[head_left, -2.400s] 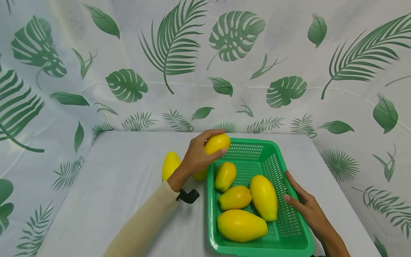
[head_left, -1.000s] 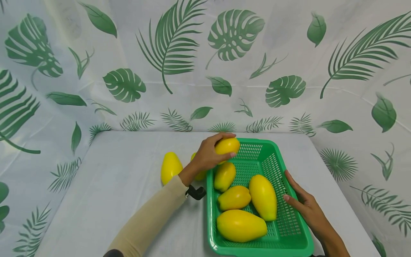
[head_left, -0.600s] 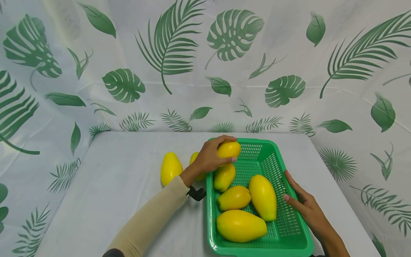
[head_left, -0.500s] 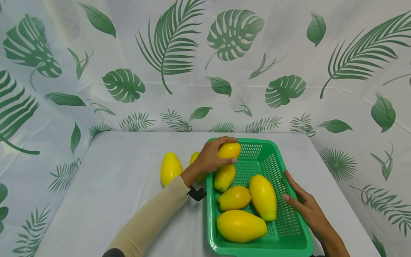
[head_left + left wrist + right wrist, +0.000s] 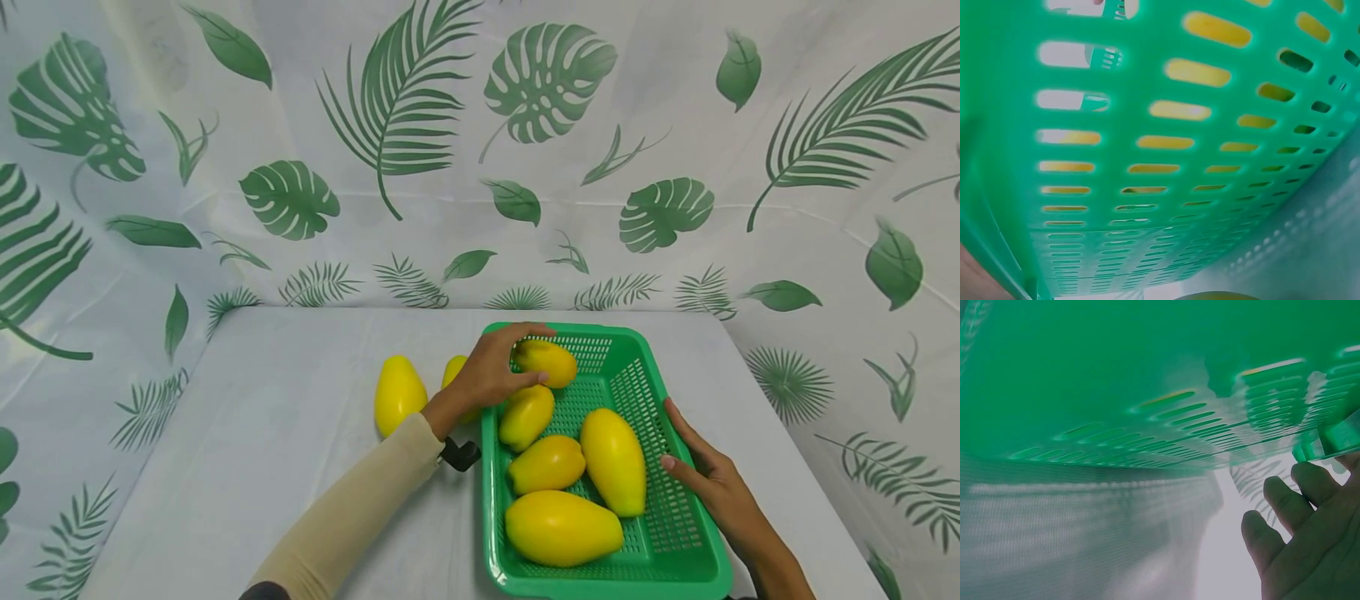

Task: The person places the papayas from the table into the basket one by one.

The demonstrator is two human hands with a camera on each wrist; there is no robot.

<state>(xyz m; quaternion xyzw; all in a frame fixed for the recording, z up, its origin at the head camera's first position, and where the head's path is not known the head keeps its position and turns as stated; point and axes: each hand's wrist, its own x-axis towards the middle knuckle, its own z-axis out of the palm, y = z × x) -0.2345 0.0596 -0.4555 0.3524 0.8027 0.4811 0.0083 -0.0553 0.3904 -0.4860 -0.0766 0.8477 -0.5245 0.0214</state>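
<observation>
In the head view my left hand reaches over the left rim of a green plastic basket. Its thumb and fingers are spread around the near end of a yellow papaya at the basket's back left and no longer wrap it. Several more papayas lie inside, including a small one just in front and a large one at the front. My right hand holds the basket's right rim, thumb over it and fingers outside. The right wrist view shows those fingers below the rim.
Left of the basket, one papaya lies on the white-covered table. Another papaya beside the basket is partly hidden behind my left hand. A leaf-print cloth stands behind the table. Basket wall slots fill the left wrist view.
My left hand has carried a papaya rightward and down into the basket, then loosened. The papaya has shifted slightly right, out of its fingers. The right hand has stayed on the rim.
</observation>
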